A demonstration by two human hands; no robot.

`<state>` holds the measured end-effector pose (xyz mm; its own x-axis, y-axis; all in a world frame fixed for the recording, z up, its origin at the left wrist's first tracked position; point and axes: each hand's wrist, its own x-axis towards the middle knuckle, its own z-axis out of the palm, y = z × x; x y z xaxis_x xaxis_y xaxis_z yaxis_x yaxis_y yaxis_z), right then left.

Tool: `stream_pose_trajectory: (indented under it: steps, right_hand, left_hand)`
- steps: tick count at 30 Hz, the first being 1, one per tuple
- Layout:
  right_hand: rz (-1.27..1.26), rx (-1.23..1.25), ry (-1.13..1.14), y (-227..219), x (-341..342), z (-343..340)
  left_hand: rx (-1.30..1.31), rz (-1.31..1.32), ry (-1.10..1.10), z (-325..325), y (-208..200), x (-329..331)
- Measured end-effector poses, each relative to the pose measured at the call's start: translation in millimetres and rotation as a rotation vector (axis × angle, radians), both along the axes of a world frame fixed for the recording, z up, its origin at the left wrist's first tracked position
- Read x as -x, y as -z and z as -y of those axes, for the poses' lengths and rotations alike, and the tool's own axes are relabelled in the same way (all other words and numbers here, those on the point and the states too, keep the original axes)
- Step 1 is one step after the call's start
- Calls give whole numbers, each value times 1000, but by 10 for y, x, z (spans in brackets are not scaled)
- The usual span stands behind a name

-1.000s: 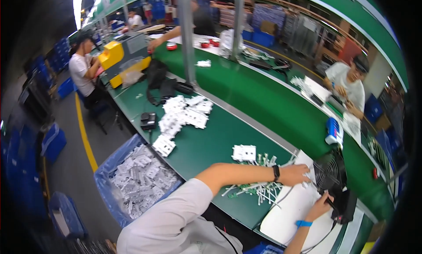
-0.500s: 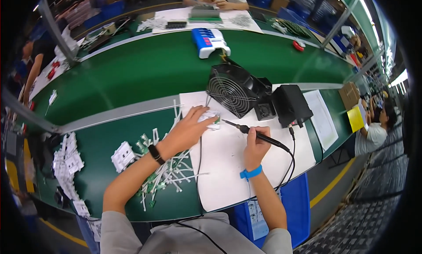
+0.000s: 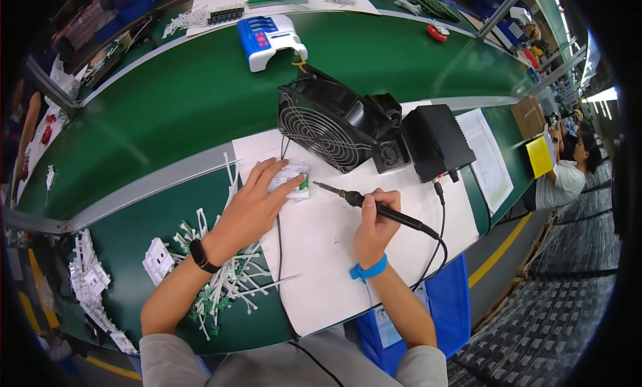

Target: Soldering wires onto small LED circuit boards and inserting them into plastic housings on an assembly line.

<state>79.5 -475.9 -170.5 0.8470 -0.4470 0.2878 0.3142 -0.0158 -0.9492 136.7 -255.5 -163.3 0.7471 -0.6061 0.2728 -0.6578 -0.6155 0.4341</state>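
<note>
My left hand [image 3: 247, 210], with a black band on its wrist, holds a white plastic housing [image 3: 299, 192] down on the white sheet. Its fingers reach across the housing, and one tip rests beside a small green circuit board [image 3: 304, 182] at the right end. The fingers hide part of the housing. In my right hand [image 3: 376, 228] is a black soldering iron [image 3: 388, 214], gripped like a pen. Its tip points left, just short of the board, apart from it. A blue strap [image 3: 370, 269] circles my right wrist.
Ahead stand a black fan [image 3: 326, 136] and a black power unit [image 3: 438, 143], cabled to the iron. White cables with green boards [image 3: 231, 286] lie left of the sheet, near another housing [image 3: 158, 261] and a row of white housings [image 3: 87, 273]. A blue bin [image 3: 455, 300] sits below right.
The whole view has shifted, so the bench things appear farther left and higher. Both hands keep nearly the same pose, with the iron's tip still close to the board.
</note>
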Motion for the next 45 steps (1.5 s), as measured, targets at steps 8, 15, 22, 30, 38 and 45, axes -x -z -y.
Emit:
stream_pose_trajectory:
  steps: [8,15,22,30,38,45]
  right_hand:
    - [20,-25,-75,105,-10,40]
    - [-7,9,-83,99,-26,53]
    - [62,11,21,70,-20,58]
    - [96,40,22,58,-29,26]
    - [110,162,-21,98,0,56]
    - [25,184,-12,147,36,28]
  left_hand:
    - [-44,-4,4,13,-20,-4]
    - [-29,-44,-18,26,-34,-7]
    - [-10,-27,-32,45,-75,1]
    - [4,127,-65,1,-21,7]
    - [-19,77,-43,17,-116,120]
    - [55,108,-37,29,10,170]
